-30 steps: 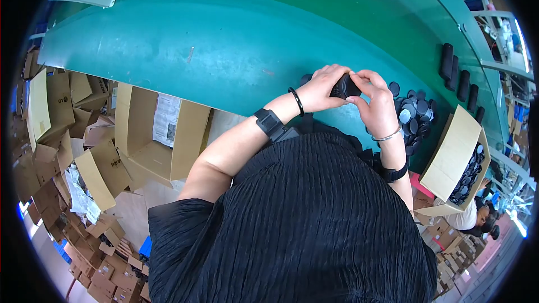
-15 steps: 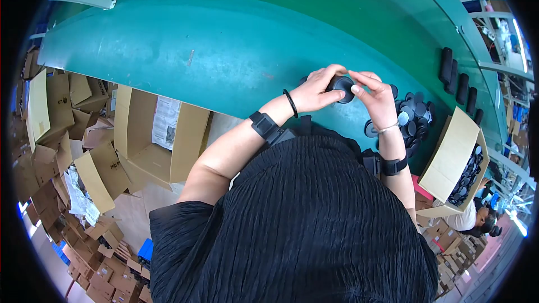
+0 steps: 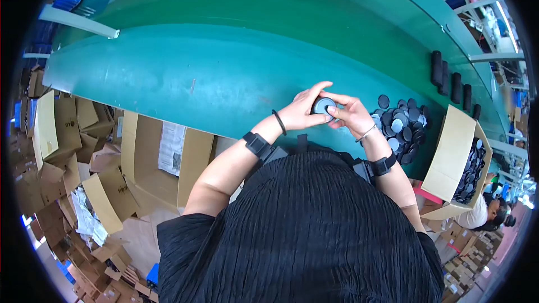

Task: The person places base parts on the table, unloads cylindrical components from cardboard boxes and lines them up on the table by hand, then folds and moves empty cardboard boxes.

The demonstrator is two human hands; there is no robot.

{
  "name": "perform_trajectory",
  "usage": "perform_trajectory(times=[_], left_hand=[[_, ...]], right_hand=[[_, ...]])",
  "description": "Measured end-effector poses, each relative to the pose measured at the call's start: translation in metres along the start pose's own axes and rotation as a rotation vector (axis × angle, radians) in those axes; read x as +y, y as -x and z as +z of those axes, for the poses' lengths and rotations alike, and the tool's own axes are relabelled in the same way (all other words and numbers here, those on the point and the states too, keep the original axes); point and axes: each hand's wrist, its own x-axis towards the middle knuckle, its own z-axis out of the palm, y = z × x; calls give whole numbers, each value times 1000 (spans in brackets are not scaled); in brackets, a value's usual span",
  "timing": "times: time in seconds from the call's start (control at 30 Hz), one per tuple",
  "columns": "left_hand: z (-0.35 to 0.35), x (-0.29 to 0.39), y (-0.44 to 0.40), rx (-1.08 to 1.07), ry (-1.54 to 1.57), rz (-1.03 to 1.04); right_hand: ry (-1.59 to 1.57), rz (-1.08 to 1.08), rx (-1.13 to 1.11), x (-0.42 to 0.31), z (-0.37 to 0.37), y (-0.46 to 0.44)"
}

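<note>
Between both hands is a round dark part (image 3: 322, 106) with a grey rim, its flat face turned up toward the camera. My left hand (image 3: 302, 109) holds it from the left, thumb below and fingers above. My right hand (image 3: 349, 114) grips it from the right, with the thumb on its face. Just right of my right hand lies a pile of black discs (image 3: 404, 126) on the green table (image 3: 224, 78). One disc (image 3: 383, 101) sits apart at the pile's upper left.
Several black cylinders (image 3: 456, 87) stand along the far right edge. An open carton (image 3: 443, 160) with black discs is at the right, a person (image 3: 480, 213) beyond it. Empty cartons (image 3: 149, 157) and flattened cardboard lie below the table at the left.
The hands have come lower and slightly left with the round part. It has turned, so that its grey-rimmed face now shows instead of its dark ribbed side. The camera view has shifted slightly.
</note>
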Motion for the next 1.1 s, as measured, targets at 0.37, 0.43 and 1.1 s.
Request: perform_trajectory(times=[0.37,0.43,1.1], left_hand=[[19,-2,-12,-4,5,138],[21,-1,-14,-8,-68,41],[4,-28,-8,311,73,-628]], right_hand=[[-174,-47,-35,24,-19,-2],[-211,4,-41,23,-21,-2],[1178,-328,910,-26,-277,-83]])
